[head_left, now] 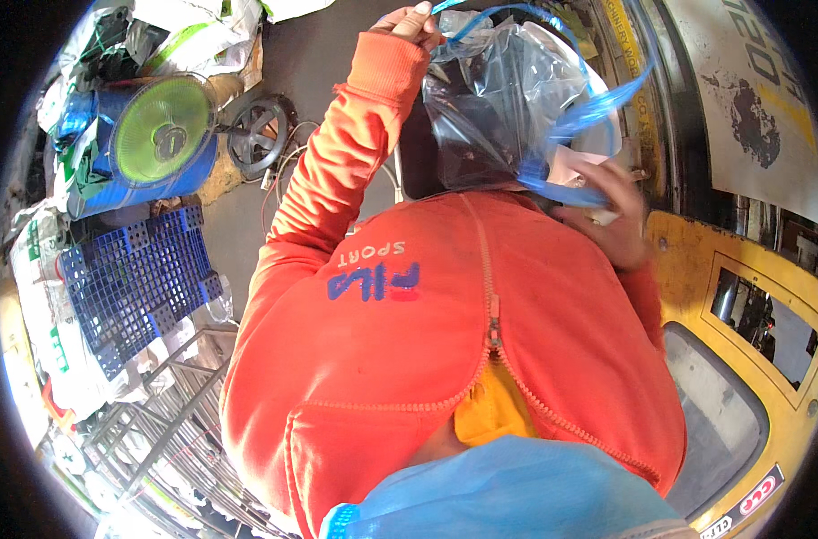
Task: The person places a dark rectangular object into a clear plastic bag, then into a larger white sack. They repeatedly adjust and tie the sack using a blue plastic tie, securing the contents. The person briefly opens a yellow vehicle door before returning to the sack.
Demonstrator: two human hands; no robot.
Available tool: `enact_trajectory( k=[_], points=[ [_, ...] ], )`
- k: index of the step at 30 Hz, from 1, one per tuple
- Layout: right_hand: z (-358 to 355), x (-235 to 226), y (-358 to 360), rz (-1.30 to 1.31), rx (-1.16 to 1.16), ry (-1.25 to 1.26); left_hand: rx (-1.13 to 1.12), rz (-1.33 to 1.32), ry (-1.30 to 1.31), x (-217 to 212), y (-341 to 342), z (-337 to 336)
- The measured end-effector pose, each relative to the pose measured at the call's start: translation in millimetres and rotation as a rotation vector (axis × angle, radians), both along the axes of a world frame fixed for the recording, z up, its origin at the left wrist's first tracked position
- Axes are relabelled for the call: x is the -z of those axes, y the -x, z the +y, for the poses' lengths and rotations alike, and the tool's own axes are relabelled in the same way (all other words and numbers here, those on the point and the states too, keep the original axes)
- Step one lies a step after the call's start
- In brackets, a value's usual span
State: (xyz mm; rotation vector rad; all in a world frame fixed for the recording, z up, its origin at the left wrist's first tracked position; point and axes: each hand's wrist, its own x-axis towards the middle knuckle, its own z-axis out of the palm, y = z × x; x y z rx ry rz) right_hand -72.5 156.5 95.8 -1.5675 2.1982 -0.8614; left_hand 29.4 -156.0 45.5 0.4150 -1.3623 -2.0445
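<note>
At the top, my left hand (411, 25) pinches the end of a shiny blue plastic strip (597, 112). The strip loops over a clear plastic bag (481, 108) and hangs down its right side. Crumpled and see-through, the bag lies in front of my chest, its upper part close to my left hand. Lower on the right, my right hand (617, 208) is smeared by motion beside the lower folds of the strip. Whether its fingers grip the strip cannot be made out. A white rounded surface shows partly behind the bag and strip.
To the left are a blue drum (94, 171), a green round fan (163, 130), a blue plastic grid pallet (139, 278) and a metal rack (157, 422). Yellow machinery (696, 260) stands close on my right. Cables lie on the floor by a black wheel (260, 135).
</note>
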Motion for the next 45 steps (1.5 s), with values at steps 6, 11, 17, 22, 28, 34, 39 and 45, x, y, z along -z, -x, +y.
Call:
enact_trajectory(
  k=[6, 11, 17, 22, 28, 34, 39, 45],
  points=[
    [-68.5, 81.1, -35.4, 0.607, 0.076, 0.413, -0.291, -0.295, 0.849, 9.7, -10.6, 23.3],
    [-70.1, 100.6, -29.6, 0.678, 0.127, 0.393, -0.041, -0.038, -0.028, 7.8, -9.3, 55.3],
    [-72.8, 105.1, -33.1, 0.660, 0.119, 0.395, 0.046, -0.254, 0.042, 7.6, -20.7, 72.1],
    [-73.5, 101.7, -35.6, 0.610, 0.100, 0.401, 0.005, -0.129, 0.177, 12.5, -14.9, 65.0],
    [-69.4, 88.1, -31.0, 0.555, 0.097, 0.348, -0.144, -0.233, 0.697, 5.7, -15.3, 26.5],
    [-72.1, 88.9, -6.9, 0.468, -0.239, 0.426, -0.083, -0.276, 0.626, 5.1, -17.8, 13.5],
    [-79.4, 98.0, 5.7, 0.501, -0.411, 0.386, -0.098, -0.268, 0.923, 8.5, -12.5, 9.8],
    [-83.7, 97.6, 12.3, 0.516, -0.499, 0.368, 0.043, -0.273, -0.003, -2.4, 2.0, -1.3]
  ],
)
